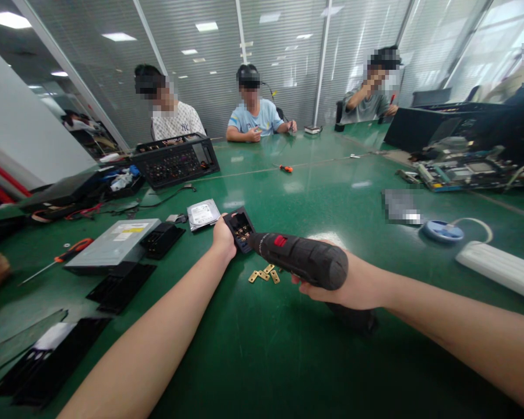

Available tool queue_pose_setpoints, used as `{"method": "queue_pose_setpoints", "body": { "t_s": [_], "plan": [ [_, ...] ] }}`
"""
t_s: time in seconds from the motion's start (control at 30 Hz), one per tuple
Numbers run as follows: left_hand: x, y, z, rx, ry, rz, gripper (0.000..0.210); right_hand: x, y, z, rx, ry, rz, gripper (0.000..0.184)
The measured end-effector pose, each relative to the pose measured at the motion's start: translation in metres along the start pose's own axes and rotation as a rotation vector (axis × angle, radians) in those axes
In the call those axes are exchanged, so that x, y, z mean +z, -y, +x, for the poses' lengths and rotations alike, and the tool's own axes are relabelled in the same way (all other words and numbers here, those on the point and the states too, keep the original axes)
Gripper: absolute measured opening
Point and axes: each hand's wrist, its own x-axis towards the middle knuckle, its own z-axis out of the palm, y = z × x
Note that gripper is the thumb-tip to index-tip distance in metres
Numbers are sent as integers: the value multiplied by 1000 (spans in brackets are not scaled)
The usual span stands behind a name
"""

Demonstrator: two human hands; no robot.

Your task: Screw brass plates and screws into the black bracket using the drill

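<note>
My left hand [225, 237] grips a small black box-like part [241, 228] by its left side, tilted up off the green table; brass-coloured pieces show inside it. Wrapped around the handle of a black cordless drill [301, 256] with a red switch is my right hand [353, 279]. The drill's front end points at the black part; whether its tip touches anything inside is hidden. Several small brass plates with holes [264, 274] lie on the table below the part. Just beyond my left hand rests a silver hard drive [202, 214].
At the left are a silver disc drive [113, 244], an orange-handled screwdriver [72, 250] and black panels [56, 355]. A black computer case [174, 163] stands behind. A white power strip [502, 270] and circuit boards [467, 166] lie at right. Several people sit around the table.
</note>
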Motion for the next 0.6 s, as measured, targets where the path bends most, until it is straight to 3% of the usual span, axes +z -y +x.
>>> {"method": "queue_pose_setpoints", "body": {
  "t_s": [0.6],
  "plan": [
    [2, -1, 1, -29, -19, -25, 6, 0, 0, 0, -1, -2, -3, 30]
  ]
}}
